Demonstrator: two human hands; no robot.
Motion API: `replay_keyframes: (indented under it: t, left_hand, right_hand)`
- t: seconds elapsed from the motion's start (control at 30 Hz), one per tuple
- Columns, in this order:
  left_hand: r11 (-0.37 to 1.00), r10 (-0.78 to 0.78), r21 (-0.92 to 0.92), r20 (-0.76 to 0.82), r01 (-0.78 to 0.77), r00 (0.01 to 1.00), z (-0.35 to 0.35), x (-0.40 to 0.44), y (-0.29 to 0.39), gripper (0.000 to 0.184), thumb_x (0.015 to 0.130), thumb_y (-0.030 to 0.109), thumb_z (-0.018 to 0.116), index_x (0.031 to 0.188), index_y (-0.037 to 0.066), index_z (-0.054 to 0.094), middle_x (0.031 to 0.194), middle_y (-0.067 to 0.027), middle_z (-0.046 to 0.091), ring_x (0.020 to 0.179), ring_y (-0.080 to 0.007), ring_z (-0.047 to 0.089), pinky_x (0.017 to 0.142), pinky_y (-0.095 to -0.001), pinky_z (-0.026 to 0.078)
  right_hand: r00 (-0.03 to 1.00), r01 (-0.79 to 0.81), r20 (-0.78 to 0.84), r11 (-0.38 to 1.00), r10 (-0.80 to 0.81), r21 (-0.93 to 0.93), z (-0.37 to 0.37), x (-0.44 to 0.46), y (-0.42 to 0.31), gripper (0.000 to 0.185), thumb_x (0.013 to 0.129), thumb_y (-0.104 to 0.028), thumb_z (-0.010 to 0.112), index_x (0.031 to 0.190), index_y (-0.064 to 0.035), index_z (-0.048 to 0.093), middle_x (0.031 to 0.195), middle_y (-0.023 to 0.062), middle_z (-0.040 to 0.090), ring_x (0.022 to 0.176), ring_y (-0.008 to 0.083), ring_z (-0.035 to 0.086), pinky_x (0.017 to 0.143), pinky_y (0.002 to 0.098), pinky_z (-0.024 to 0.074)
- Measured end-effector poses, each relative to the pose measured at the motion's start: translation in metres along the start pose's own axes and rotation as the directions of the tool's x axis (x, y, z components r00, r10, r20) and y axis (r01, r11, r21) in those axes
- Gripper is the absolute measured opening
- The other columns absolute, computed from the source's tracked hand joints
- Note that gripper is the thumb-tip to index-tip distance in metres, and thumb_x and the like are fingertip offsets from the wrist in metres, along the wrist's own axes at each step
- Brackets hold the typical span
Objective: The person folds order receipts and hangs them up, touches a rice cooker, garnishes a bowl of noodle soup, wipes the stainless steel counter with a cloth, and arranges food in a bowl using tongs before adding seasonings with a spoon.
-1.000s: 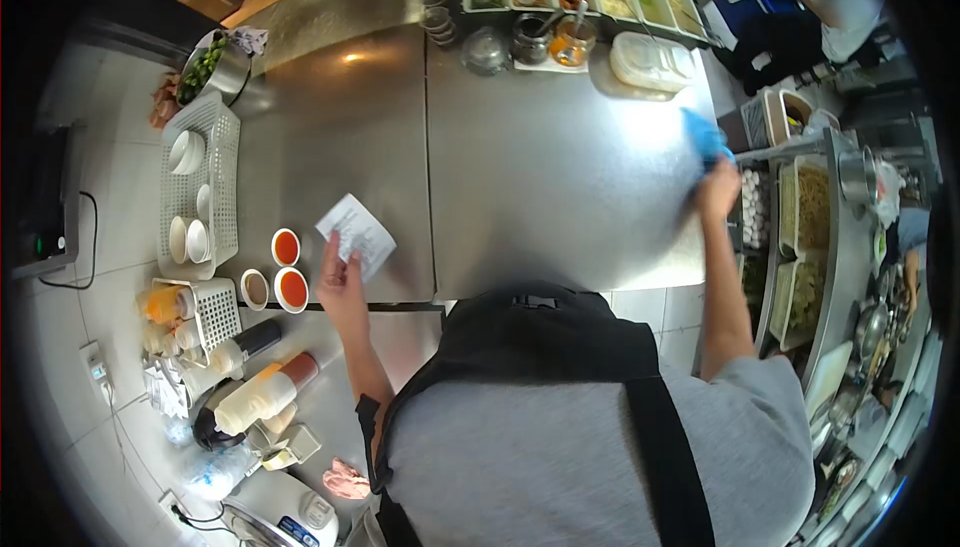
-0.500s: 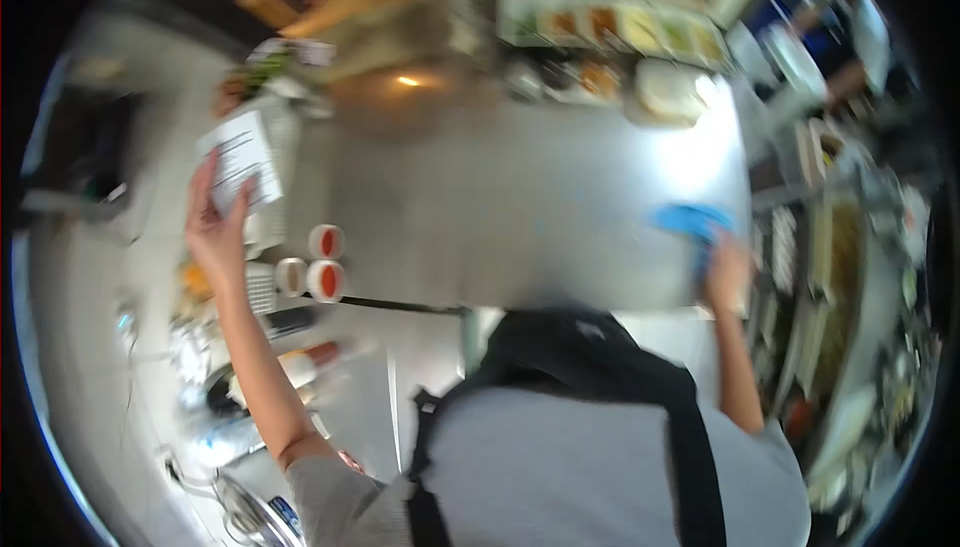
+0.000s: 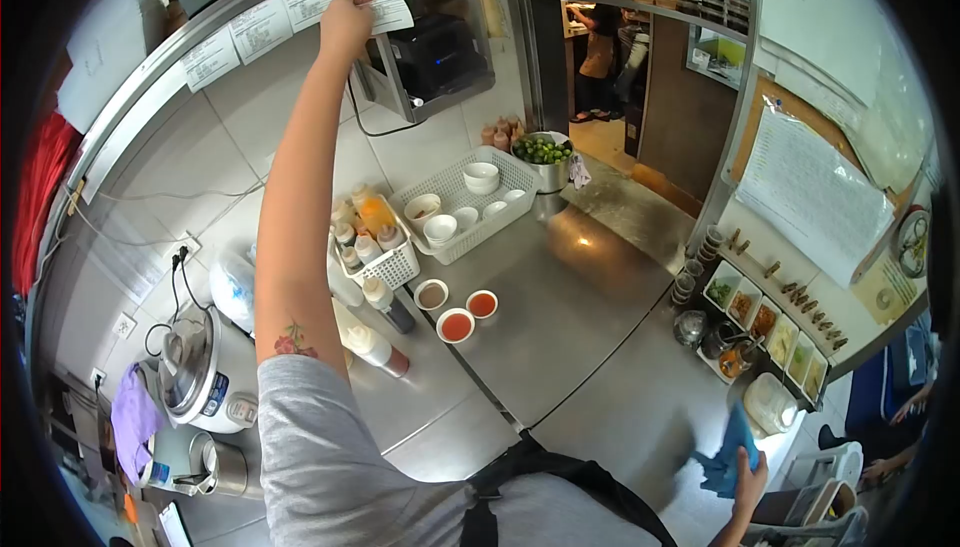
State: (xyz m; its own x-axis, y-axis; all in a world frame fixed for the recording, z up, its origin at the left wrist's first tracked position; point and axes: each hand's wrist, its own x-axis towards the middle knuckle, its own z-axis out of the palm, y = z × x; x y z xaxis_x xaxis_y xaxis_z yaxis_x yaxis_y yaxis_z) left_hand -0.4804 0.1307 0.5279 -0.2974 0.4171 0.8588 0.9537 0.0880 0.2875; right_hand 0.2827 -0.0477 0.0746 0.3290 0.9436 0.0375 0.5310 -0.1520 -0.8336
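My left hand [image 3: 347, 27] reaches up to a metal rail, its fingers closed on the edge of a white printed paper slip [image 3: 386, 7]. The slip lies against the rail among several similar slips [image 3: 262, 31]. Whether the rail grips it, I cannot tell. Low on the right, my right hand [image 3: 750, 484] holds a crumpled blue cloth [image 3: 729, 457] over the steel counter [image 3: 560, 347]. Three small bowls of sauce [image 3: 456, 325] stand on the counter between my arms.
A basket of squeeze bottles [image 3: 392, 265] and a tray [image 3: 440, 240] of white bowls stand along the wall. Behind them is a metal pot of green limes [image 3: 543, 151]. Topping containers [image 3: 764, 322] line the right side. A rice cooker [image 3: 208, 372] sits at left.
My left hand has carried the paper slip up to the rail. The view has turned toward the wall and rail. My right hand still holds the blue cloth.
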Motion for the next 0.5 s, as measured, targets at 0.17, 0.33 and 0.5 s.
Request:
replay_keyframes:
  t: [0.17,0.33,0.5]
  left_hand:
    - [0.992,0.002,0.124,-0.042,0.004,0.999,-0.003,0.066,-0.027,0.035,0.085,0.036,0.059,0.101,0.008,0.071,0.087,-0.0202,0.069,0.085,-0.0333,0.067,0.075,-0.042,0.05]
    - [0.779,-0.019,0.626,0.058,-0.021,0.998,-0.014,0.112,-0.071,0.063,0.079,0.052,0.053,0.119,0.005,0.061,0.109,-0.0169,0.066,0.093,-0.0261,0.066,0.076,-0.0386,0.052]
    - [0.742,0.366,0.636,-0.118,-0.212,0.923,0.012,-0.029,0.035,0.058,0.083,0.054,0.055,0.116,0.006,0.062,0.107,-0.0109,0.067,0.088,-0.0215,0.063,0.076,-0.0334,0.05]
  right_hand:
    - [0.885,-0.008,0.465,0.999,-0.017,0.052,0.043,0.006,-0.078,0.029,0.082,-0.017,0.061,0.105,0.0013,0.061,0.085,0.006,0.063,0.08,0.0145,0.055,0.075,0.0292,0.0455]
    - [0.805,-0.208,0.593,0.952,0.036,0.225,0.085,0.025,-0.13,0.033,0.091,-0.023,0.053,0.112,0.0017,0.06,0.085,0.0075,0.064,0.08,0.0153,0.06,0.073,0.0295,0.0484]
    - [0.554,0.688,0.607,0.724,-0.569,0.051,0.241,0.011,-0.107,0.045,0.085,-0.015,0.056,0.129,-0.0077,0.052,0.132,0.0162,0.049,0.123,0.0355,0.045,0.102,0.046,0.0357]
